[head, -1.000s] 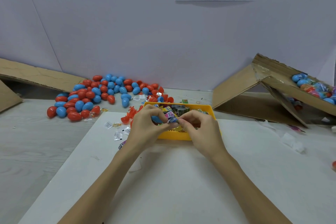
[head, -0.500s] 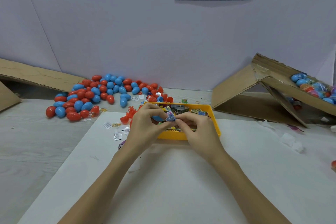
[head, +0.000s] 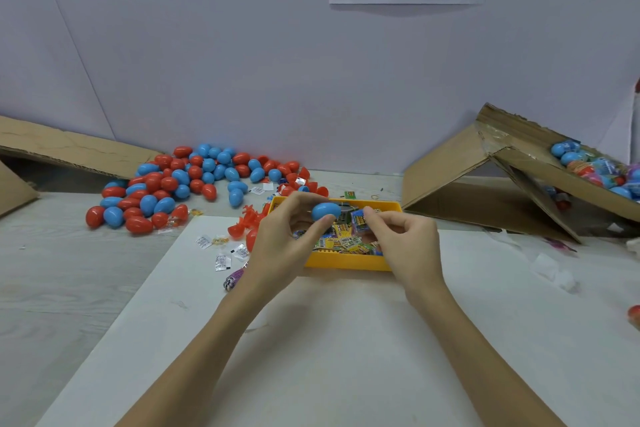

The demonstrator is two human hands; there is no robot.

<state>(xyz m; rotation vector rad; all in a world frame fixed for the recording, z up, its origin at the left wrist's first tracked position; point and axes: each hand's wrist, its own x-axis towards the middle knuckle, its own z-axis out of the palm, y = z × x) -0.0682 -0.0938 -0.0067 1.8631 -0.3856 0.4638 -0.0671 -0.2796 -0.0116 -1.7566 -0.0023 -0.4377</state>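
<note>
My left hand (head: pixel 281 242) holds a blue plastic egg (head: pixel 325 211) between thumb and fingers, just above the yellow tray (head: pixel 346 262). My right hand (head: pixel 405 242) pinches a small blue printed packet (head: pixel 360 221) beside the egg. The tray is filled with several small coloured packets (head: pixel 341 240). Both hands hover over the tray's near half, close together but apart.
A heap of red and blue eggs (head: pixel 180 184) lies at the back left. Loose packets (head: pixel 221 253) and red egg halves (head: pixel 242 224) lie left of the tray. A tipped cardboard box (head: pixel 512 184) with wrapped eggs stands at the right; flat cardboard (head: pixel 69 149) at far left.
My hands have drawn apart: the left now shows the blue egg lifted clear, and the right has pulled the small packet away to the right.
</note>
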